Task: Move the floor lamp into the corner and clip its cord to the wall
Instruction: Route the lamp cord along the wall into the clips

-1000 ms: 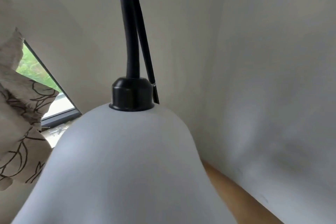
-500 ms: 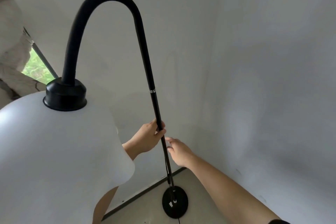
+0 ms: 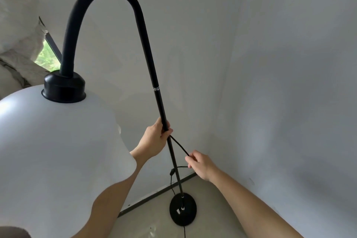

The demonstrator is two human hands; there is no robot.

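The floor lamp stands in the room corner: a thin black pole (image 3: 157, 98) rises from a round black base (image 3: 183, 209) on the floor and curves over into a gooseneck. Its large white shade (image 3: 52, 156) fills the lower left of the view. My left hand (image 3: 154, 139) is wrapped around the pole at mid height. My right hand (image 3: 201, 165) pinches the black cord (image 3: 178, 144), pulling a loop of it away from the pole. The cord carries an inline switch (image 3: 172, 172) and trails down past the base.
Two white walls (image 3: 280, 83) meet in a corner just behind the lamp, with a dark skirting strip (image 3: 154, 193) along the floor. A window (image 3: 48, 58) and a pale patterned curtain (image 3: 17, 35) sit at the far left.
The view has swung from close above the shade down to the pole and base. My right hand, open beside the pole half a second ago, has taken hold of the cord and drawn it out.
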